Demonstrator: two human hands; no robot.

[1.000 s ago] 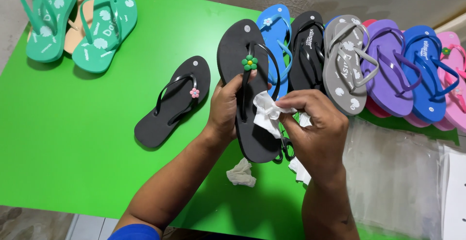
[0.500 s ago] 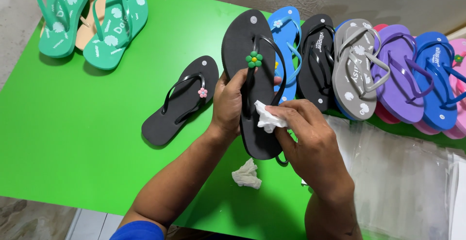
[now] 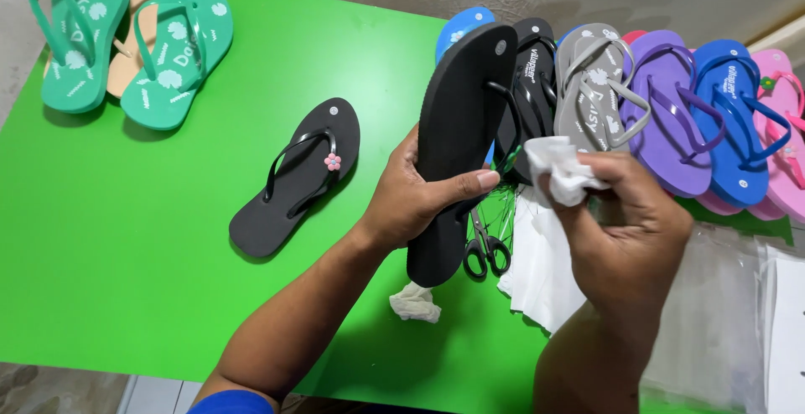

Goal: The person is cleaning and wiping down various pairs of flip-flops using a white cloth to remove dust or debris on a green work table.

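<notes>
Within left grip: tilted black sandal.

One head camera is looking steeply down — sitting close over the hands, facing across the green table toward the wall.
</notes>
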